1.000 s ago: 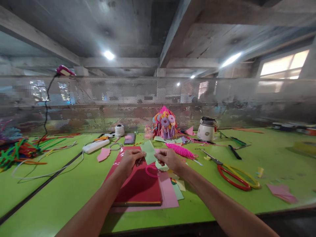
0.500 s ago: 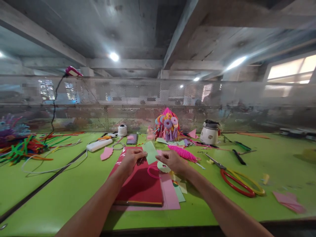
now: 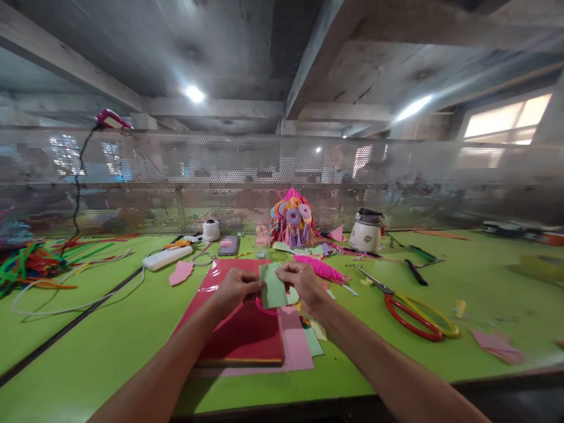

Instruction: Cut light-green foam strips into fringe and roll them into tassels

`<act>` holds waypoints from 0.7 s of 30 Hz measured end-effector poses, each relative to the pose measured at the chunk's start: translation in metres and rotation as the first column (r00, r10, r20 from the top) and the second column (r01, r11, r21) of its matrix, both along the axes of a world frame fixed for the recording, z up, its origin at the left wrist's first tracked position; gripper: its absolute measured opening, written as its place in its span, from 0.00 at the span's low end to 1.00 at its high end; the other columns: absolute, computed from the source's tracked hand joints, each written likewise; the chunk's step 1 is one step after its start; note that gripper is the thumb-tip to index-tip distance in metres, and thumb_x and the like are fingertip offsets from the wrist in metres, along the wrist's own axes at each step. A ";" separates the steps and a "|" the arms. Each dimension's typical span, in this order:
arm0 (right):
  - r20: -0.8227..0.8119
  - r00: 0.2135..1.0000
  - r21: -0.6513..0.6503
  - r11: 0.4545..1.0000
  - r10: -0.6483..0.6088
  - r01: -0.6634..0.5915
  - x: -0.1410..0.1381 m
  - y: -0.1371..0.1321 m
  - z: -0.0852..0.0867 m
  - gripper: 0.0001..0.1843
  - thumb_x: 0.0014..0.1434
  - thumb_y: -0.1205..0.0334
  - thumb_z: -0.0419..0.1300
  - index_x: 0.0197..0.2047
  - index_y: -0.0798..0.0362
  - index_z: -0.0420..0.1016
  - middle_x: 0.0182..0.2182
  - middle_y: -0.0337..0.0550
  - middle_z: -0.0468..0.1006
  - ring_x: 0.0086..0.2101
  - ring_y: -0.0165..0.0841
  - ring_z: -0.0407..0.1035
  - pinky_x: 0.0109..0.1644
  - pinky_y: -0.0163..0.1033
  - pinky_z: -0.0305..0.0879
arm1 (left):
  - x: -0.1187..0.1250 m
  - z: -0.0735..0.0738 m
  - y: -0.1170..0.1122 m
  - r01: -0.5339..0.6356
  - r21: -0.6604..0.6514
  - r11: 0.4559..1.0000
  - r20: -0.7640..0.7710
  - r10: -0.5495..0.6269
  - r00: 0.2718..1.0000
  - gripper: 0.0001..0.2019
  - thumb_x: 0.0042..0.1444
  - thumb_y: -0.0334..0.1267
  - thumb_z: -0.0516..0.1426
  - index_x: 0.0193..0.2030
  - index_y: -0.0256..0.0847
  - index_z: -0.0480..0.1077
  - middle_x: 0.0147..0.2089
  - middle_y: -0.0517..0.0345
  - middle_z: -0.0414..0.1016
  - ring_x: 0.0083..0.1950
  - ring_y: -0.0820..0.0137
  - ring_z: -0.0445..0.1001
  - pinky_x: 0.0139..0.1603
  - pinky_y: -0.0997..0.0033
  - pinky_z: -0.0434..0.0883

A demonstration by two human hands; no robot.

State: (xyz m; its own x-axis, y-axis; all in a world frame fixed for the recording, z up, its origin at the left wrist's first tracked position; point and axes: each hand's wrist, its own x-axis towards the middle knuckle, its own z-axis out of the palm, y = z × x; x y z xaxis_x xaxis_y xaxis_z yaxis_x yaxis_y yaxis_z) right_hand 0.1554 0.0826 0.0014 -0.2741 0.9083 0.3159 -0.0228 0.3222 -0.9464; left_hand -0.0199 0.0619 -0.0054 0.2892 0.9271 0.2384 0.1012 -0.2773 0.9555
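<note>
A small piece of light green paper [image 3: 274, 286] is pinched between both hands above the middle of the table. My left hand [image 3: 238, 288] has its left edge, with thumb and fingers closed. My right hand [image 3: 303, 283] grips the upper right edge, thumb on the face turned to me. Beneath lies a red packet of paper sheets [image 3: 238, 338] in a shiny clear sleeve. A pink sheet [image 3: 297, 346] sticks out from under it. Part of a pink loop [image 3: 264, 308] shows behind the green paper.
Scissors [image 3: 414, 320] with red and yellow handles lie on the right of the green table [image 3: 352, 370]. A bundle of pink cord [image 3: 324, 269] rests past my right hand. Further back stand a tasselled paper ornament [image 3: 293, 218] and a white jug [image 3: 365, 231]. A power strip [image 3: 167, 258] lies left.
The green paper has been turned more upright, its face squarer to me, and come slightly nearer. Both hands still grip it. The whole view has shifted a little.
</note>
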 end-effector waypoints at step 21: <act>-0.044 0.996 -0.047 0.996 0.078 -0.080 -0.002 -0.005 0.006 0.26 0.54 0.39 0.50 0.21 0.54 0.65 0.16 0.37 0.65 0.17 0.26 0.57 0.22 0.33 0.56 | -0.001 -0.006 0.001 0.047 -0.045 0.998 0.105 -0.042 0.994 0.12 0.44 0.40 0.61 0.17 0.34 0.71 0.14 0.60 0.64 0.17 0.78 0.58 0.19 0.75 0.52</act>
